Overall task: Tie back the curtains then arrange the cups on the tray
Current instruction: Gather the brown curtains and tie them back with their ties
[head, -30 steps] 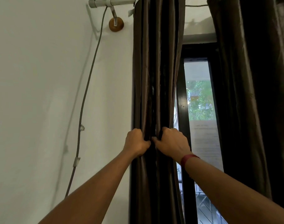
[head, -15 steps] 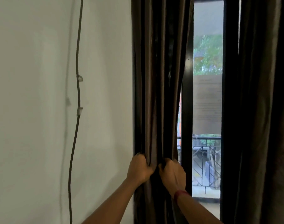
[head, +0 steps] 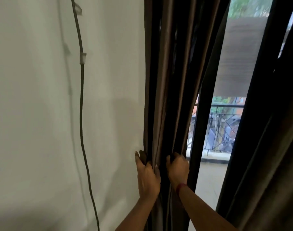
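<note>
A dark brown curtain (head: pixel 172 77) hangs gathered in tight folds beside the white wall. My left hand (head: pixel 147 175) holds the left edge of the bundle, its fingers wrapped behind the cloth and its thumb at the front. My right hand (head: pixel 177 169), with a red band at the wrist, grips the right side of the same bundle at about the same height. A second brown curtain (head: pixel 275 130) hangs at the right edge of the view. No cups or tray are in view.
A grey cable (head: pixel 81 105) runs down the white wall (head: pixel 34 114), held by a small clip (head: pixel 83 57). Between the curtains a black window frame (head: pixel 202 130) shows a balcony railing (head: pixel 224 127) and greenery outside.
Both hands have slid down the gathered curtain. The view tilted down with them, so the rod is out of sight. The left hand's fingers have loosened from a fist and moved toward the bundle's left edge.
</note>
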